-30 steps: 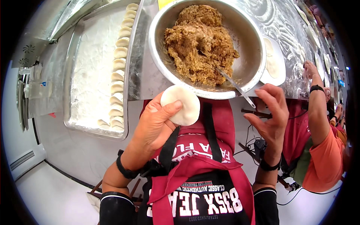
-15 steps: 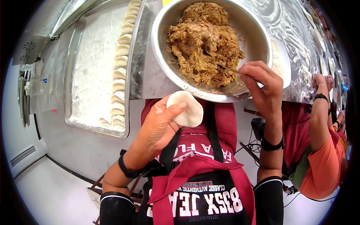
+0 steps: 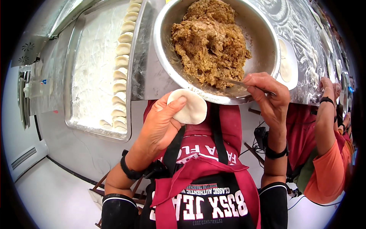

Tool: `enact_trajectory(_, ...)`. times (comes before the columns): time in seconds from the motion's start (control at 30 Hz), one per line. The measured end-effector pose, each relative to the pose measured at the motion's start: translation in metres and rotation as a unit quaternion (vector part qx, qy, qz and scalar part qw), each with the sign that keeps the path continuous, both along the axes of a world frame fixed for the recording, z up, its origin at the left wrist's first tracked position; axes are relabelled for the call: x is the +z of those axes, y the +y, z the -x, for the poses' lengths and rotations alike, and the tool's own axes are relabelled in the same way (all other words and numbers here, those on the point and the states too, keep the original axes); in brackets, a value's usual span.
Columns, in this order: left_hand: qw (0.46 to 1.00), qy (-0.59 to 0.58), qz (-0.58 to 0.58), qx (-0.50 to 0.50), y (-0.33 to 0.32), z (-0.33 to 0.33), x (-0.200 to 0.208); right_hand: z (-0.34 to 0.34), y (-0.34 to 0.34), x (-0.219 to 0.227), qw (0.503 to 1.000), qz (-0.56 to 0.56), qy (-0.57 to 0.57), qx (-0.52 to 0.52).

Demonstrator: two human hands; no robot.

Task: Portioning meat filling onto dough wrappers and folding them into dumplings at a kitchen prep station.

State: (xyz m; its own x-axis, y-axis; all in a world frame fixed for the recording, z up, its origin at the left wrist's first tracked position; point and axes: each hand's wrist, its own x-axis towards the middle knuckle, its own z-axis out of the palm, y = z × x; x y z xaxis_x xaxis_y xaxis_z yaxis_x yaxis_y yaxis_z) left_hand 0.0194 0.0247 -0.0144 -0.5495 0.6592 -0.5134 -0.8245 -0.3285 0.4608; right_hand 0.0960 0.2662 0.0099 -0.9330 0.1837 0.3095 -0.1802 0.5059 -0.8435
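Between the thumb and fingers of my left hand (image 3: 162, 124) is a round, flat dumpling wrapper (image 3: 190, 108), held just in front of the bowl's near rim. My right hand (image 3: 270, 97) grips a thin metal filling spatula (image 3: 238, 82) over the right part of that rim. The tool's tip touches the lower edge of the brown minced filling (image 3: 209, 42), which is heaped in a large metal bowl (image 3: 263, 42). The exact shape of the tip is hidden by the filling.
On the left, a floured metal tray (image 3: 91, 68) holds a column of folded dumplings (image 3: 119, 84) along its right side. A white dish (image 3: 291, 70) with wrappers stands right of the bowl. Beyond lies a floured tabletop (image 3: 282, 19). A co-worker in an orange sleeve (image 3: 328, 171) works at the right.
My right hand has moved slightly down, and the spatula now lies flatter, with more of its blade showing at the filling's edge. The left hand keeps the wrapper in nearly the same place.
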Motion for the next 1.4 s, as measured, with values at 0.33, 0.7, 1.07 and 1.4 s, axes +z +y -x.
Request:
enact_trajectory(0.33, 1.000, -0.002, 0.001, 0.000, -0.001, 0.001, 0.002, 0.001, 0.002, 0.000, 0.976, 0.194, -0.089, -0.038)
enact_trajectory(0.7, 0.999, -0.018, -0.003, 0.029, -0.003, 0.004, 0.017, 0.001, 0.006, 0.001, 0.900, 0.435, -0.020, -0.031)
enact_trajectory(1.07, 0.997, -0.043, -0.068, -0.015, 0.003, 0.014, 0.028, -0.013, -0.025, 0.022, 0.980, 0.016, 0.137, 0.144)
enact_trajectory(1.4, 0.999, -0.003, -0.048, -0.011, 0.003, 0.012, 0.025, -0.019, -0.027, 0.029, 0.980, -0.032, 0.114, 0.158)
